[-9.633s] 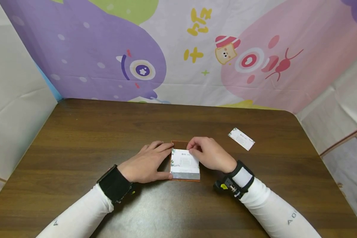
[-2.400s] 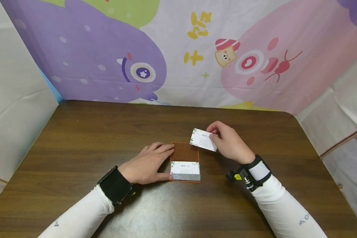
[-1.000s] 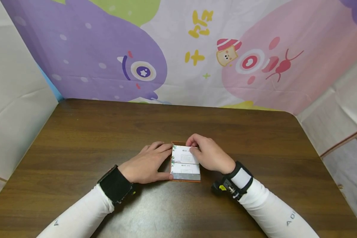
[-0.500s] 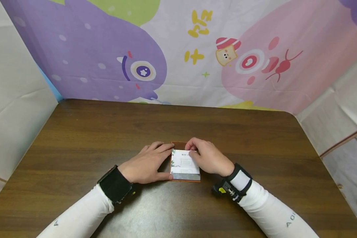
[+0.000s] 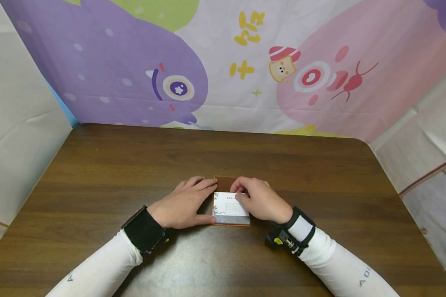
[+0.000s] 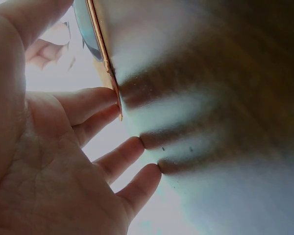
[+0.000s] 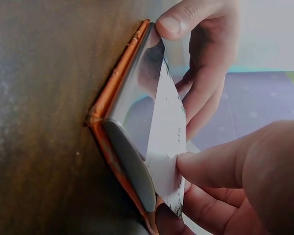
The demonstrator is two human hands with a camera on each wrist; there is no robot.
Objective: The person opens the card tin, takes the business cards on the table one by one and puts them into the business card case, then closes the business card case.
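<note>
A brown business card holder (image 5: 224, 183) lies open on the table, with a shiny metal pocket (image 5: 231, 220) along its near side. White business cards with green leaf prints sit in it; the top card (image 5: 224, 202) is partly inside the pocket. My right hand (image 5: 266, 201) pinches this card by its upper right part, thumb on top, as the right wrist view also shows at the card (image 7: 167, 132). With spread, fairly straight fingers, my left hand (image 5: 182, 206) steadies the holder's left side. Its thumb touches the near left corner and its index finger the far left one.
The holder rests on a dark brown wooden table (image 5: 134, 156). A cartoon-printed cloth (image 5: 230, 111) hangs behind the far edge. Pale panels stand at the left and right sides.
The loose card at the right was picked up, brought over the holder and set into its pocket. The right hand has since moved nearer with it, sliding it deeper. The left hand stays put.
</note>
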